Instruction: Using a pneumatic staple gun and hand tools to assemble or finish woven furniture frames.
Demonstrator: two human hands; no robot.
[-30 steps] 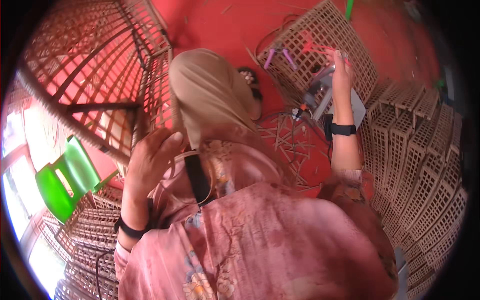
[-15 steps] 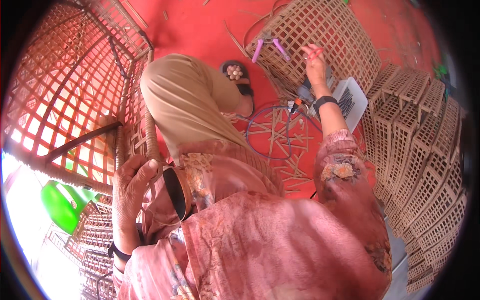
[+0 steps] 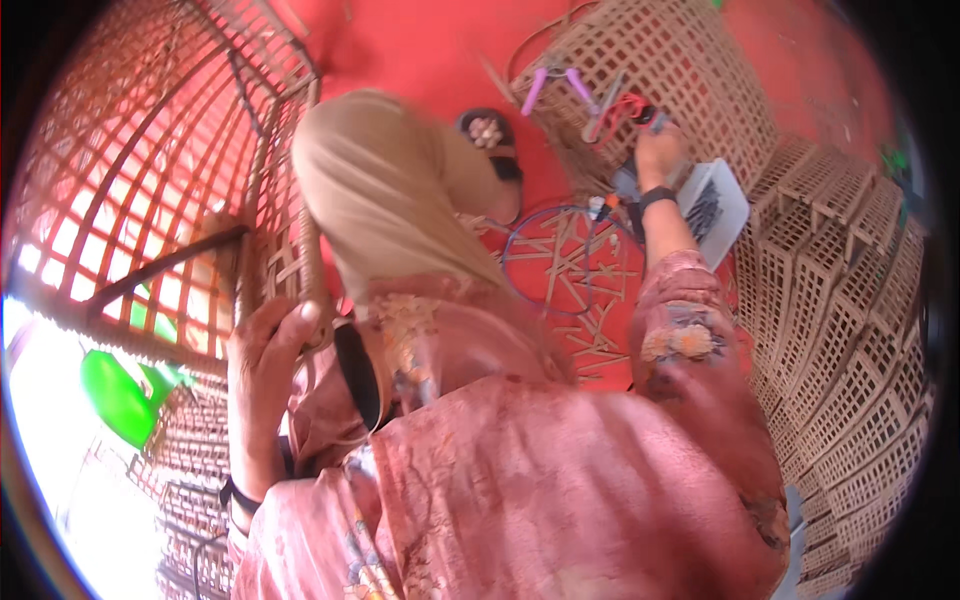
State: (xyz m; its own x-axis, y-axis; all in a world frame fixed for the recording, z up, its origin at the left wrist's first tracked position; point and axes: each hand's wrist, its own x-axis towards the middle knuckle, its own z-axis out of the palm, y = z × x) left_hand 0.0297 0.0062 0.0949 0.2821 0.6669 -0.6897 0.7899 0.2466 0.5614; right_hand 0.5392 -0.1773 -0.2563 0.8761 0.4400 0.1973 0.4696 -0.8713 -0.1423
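My left hand (image 3: 268,355) is closed at the lower end of the wrapped rim (image 3: 312,245) of a large open-weave rattan frame (image 3: 130,180) on my left. On my right, my right hand (image 3: 660,152) is wrapped round a grey and black air-powered tool (image 3: 626,182), partly covered by the hand and blurred. A blue hose (image 3: 508,262) loops out from the tool's lower end. Red-handled scissors (image 3: 628,104) lie just beyond my fingers. Pliers with purple handles (image 3: 535,92) rest on a woven rattan panel (image 3: 690,50) on the floor.
Beside my right wrist a white tray (image 3: 735,215) holds dark strips of fasteners. Stacked woven rattan pieces (image 3: 835,280) fill the right side. Short cane offcuts (image 3: 565,260) litter the red floor (image 3: 420,50). A bright green object (image 3: 118,395) stands at the left.
My right hand has let go of the red-handled scissors onto the panel and closed round the air-powered tool. My left hand stays at the rim.
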